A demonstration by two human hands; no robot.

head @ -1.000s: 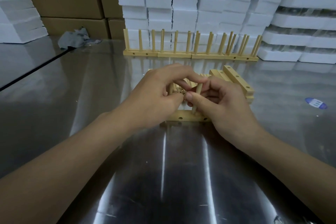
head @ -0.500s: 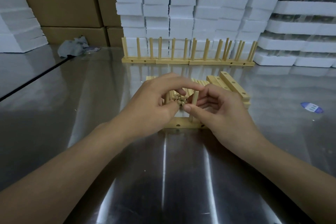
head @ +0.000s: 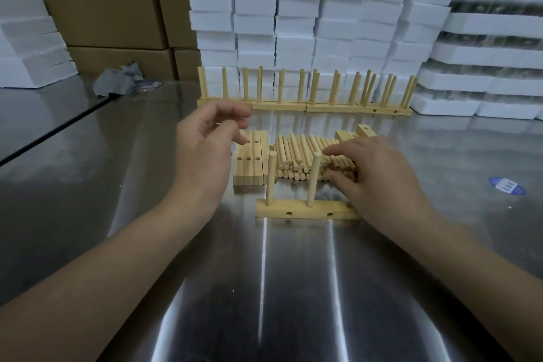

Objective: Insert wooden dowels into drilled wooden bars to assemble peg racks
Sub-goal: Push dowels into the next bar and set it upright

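A drilled wooden bar lies on the steel table in front of me. Two dowels stand upright in it, one at the left and one in the middle. Behind it is a pile of loose dowels. My right hand rests on the pile's right side, fingers and thumb spread over the dowels, and hides the bar's right end. My left hand hovers beside a stack of drilled bars with loosely curled fingers and holds nothing.
Finished peg racks stand in a row at the table's back. More bars lie behind my right hand. White foam boxes and cardboard boxes line the rear. A grey cloth and a blue label lie on the table.
My hands have moved apart. The dowel my right hand pinched now stands in the bar. My left hand has let go of its bundle of dowels and lifted away to the left.
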